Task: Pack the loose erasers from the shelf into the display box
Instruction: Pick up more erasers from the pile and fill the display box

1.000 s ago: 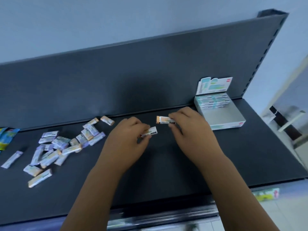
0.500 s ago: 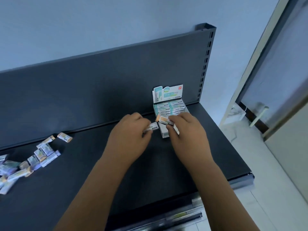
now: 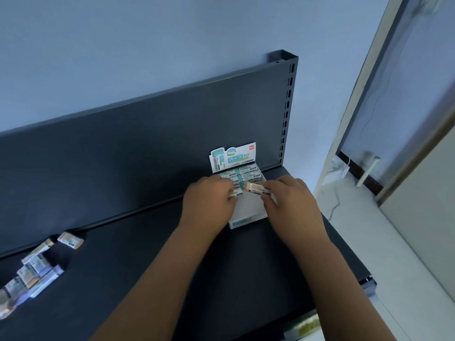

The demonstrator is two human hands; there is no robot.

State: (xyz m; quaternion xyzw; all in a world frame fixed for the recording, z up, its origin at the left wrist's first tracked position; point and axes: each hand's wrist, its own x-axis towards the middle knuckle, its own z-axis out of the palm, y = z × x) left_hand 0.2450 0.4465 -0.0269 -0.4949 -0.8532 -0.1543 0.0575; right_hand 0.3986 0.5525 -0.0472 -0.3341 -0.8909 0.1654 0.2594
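Pinching an orange-ended eraser in the right hand and a second eraser in the left hand over the display box at frame centre, the person does best laying each flat against the packed rows.

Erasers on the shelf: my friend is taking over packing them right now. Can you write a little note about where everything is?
Left hand: pinches a white-sleeved eraser over the display box.
Right hand: pinches an orange-ended eraser, also over the box.
Done: packed erasers fill the back of the box; its front part is bare.
Left: set these two in, then fetch the loose pile at the left end of the shelf.
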